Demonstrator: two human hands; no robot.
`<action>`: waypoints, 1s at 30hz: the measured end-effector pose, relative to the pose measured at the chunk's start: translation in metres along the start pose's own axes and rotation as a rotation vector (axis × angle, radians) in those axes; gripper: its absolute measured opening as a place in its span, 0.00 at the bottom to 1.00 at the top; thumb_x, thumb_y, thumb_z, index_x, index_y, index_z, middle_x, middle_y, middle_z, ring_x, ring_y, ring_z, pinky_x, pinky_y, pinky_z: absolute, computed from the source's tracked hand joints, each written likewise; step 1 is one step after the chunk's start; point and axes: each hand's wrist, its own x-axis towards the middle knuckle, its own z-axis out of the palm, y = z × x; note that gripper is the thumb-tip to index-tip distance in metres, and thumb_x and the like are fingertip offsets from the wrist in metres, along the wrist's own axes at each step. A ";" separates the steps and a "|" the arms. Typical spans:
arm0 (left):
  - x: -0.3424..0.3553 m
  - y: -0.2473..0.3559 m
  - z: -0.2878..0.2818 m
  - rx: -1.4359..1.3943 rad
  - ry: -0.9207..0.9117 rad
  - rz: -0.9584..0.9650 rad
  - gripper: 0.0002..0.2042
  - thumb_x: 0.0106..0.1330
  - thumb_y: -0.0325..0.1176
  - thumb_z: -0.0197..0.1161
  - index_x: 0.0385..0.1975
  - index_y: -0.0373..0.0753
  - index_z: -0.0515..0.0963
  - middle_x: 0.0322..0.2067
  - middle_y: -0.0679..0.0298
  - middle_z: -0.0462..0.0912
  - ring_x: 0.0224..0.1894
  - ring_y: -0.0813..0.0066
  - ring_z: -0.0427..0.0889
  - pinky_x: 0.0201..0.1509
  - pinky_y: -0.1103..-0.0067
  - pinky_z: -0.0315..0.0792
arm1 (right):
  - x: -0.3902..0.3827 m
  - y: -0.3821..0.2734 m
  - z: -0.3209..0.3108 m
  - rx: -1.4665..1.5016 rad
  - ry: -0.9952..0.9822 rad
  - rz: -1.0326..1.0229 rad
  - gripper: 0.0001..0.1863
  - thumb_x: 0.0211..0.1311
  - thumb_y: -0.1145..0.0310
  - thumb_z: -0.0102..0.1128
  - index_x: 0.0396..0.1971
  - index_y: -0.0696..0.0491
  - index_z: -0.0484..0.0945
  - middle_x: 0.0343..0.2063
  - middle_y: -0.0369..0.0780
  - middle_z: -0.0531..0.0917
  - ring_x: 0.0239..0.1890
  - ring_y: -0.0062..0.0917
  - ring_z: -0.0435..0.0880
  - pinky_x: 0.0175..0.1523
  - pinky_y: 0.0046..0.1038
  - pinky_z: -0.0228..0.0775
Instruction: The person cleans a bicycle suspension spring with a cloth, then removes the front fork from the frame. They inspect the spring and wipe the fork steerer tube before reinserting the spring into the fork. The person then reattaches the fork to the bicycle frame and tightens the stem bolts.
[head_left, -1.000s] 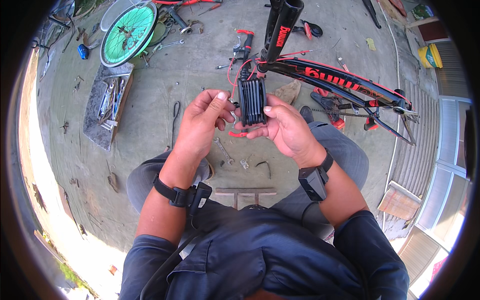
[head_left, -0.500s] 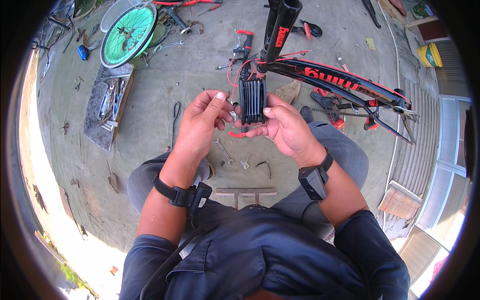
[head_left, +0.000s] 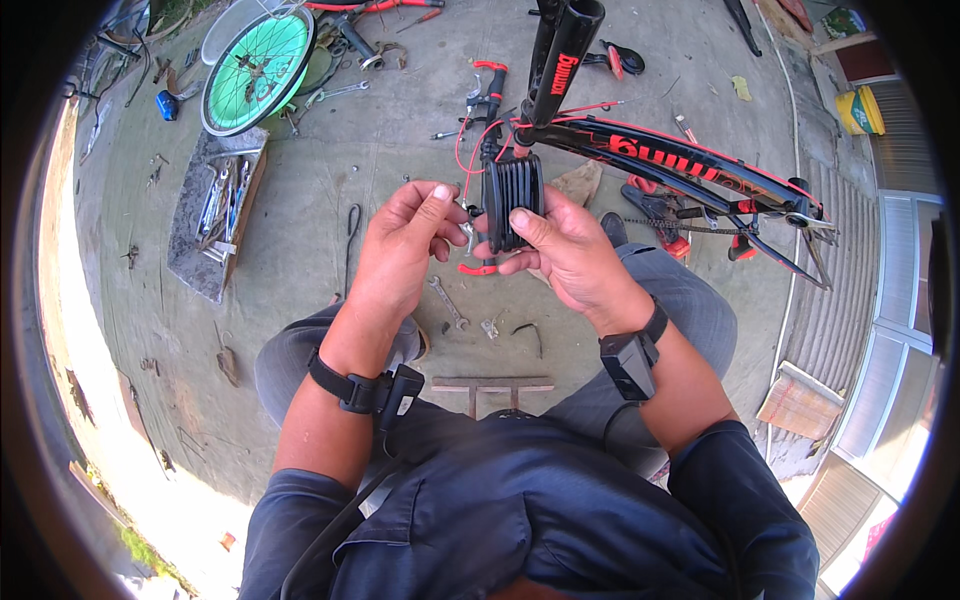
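Little has moved since the earlier frames: both hands stay raised in front of the chest, forearms angled inward, wrists banded. The right hand [head_left: 565, 250] keeps a firm grip on a black ribbed part [head_left: 512, 197], thumb across its near face and fingers curled behind, out of sight. Just left of that grip, the left hand [head_left: 405, 245] pinches narrow, thumb and forefinger tips meeting at the part's edge; what they pinch is too small to make out. Beyond the grip a black-and-red bicycle frame [head_left: 690, 165] lies on the concrete floor [head_left: 390, 150], a green wheel [head_left: 255, 68] farther off.
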 end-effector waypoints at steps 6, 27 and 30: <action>0.001 -0.001 0.000 0.004 -0.002 0.002 0.13 0.77 0.39 0.55 0.47 0.36 0.78 0.33 0.67 0.82 0.30 0.82 0.79 0.32 0.84 0.68 | 0.000 -0.002 -0.001 -0.035 -0.006 -0.020 0.22 0.74 0.59 0.57 0.58 0.57 0.69 0.48 0.45 0.83 0.46 0.31 0.88 0.44 0.25 0.82; -0.001 -0.002 0.001 0.017 -0.034 0.015 0.13 0.75 0.40 0.59 0.48 0.36 0.77 0.34 0.66 0.83 0.31 0.80 0.80 0.33 0.83 0.69 | 0.001 0.004 0.000 -0.057 0.018 -0.059 0.21 0.74 0.58 0.57 0.59 0.54 0.70 0.50 0.41 0.83 0.51 0.27 0.85 0.50 0.29 0.79; 0.000 -0.001 0.000 0.018 -0.043 0.015 0.13 0.75 0.40 0.59 0.47 0.36 0.77 0.34 0.66 0.83 0.32 0.81 0.80 0.34 0.83 0.69 | 0.000 0.002 0.000 -0.019 -0.013 -0.048 0.21 0.74 0.57 0.56 0.59 0.54 0.70 0.50 0.42 0.83 0.51 0.27 0.85 0.50 0.29 0.79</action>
